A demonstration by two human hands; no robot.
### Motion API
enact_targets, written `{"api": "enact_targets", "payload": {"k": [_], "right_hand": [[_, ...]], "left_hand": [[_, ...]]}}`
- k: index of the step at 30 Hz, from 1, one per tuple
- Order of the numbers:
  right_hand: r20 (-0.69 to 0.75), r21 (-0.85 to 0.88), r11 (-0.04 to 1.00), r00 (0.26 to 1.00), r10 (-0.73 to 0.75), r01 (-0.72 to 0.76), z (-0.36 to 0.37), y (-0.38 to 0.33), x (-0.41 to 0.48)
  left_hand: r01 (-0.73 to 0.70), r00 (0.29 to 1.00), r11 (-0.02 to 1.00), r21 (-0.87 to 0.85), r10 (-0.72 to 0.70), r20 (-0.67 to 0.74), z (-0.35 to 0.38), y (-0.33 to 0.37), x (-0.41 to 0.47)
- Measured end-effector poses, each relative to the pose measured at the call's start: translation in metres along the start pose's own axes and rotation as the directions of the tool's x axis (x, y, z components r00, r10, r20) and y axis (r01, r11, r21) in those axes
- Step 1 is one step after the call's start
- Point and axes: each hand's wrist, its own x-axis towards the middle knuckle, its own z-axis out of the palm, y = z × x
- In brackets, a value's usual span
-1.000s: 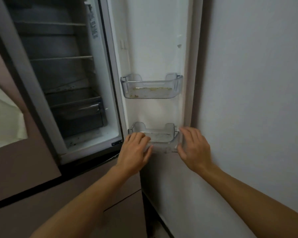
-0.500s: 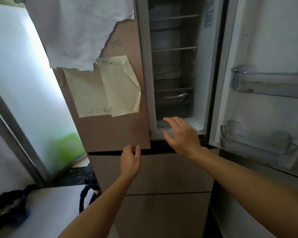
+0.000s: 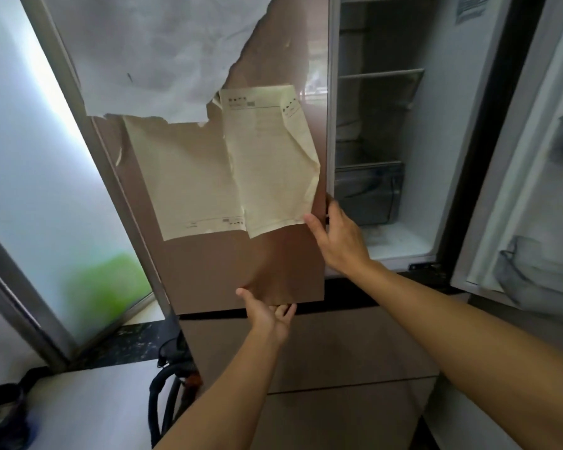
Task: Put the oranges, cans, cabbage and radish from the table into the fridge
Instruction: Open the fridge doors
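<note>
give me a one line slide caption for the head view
Both hands on the closed left fridge door: left hand under its bottom edge, right hand gripping its side edge; right door open.

A white table [image 3: 88, 407] stands left of the fridge [image 3: 273, 254]; a dark, blurred object [image 3: 4, 414] lies on its far-left edge.

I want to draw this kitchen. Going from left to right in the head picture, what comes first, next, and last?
Bright window → yellowish paper on the closed fridge door → right hand at that door's edge → open fridge compartment → open door's clear bins.
</note>
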Motion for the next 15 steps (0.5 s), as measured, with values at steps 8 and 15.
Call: {"api": "enact_targets", "payload": {"k": [8, 15], "right_hand": [[0.019, -0.023, 0.999, 0.999, -0.03, 0.031, -0.006, 0.002, -0.015], [0.156, -0.154, 0.98, 0.983, -0.101, 0.126, -0.027, 0.02, -0.036]], "left_hand": [[0.055, 0.997, 0.998, -0.032, -0.054, 0.052, -0.003, 0.003, -0.021], [-0.061, 0.997, 0.997, 0.056, 0.059, 0.04, 0.001, -0.013, -0.026]]}}
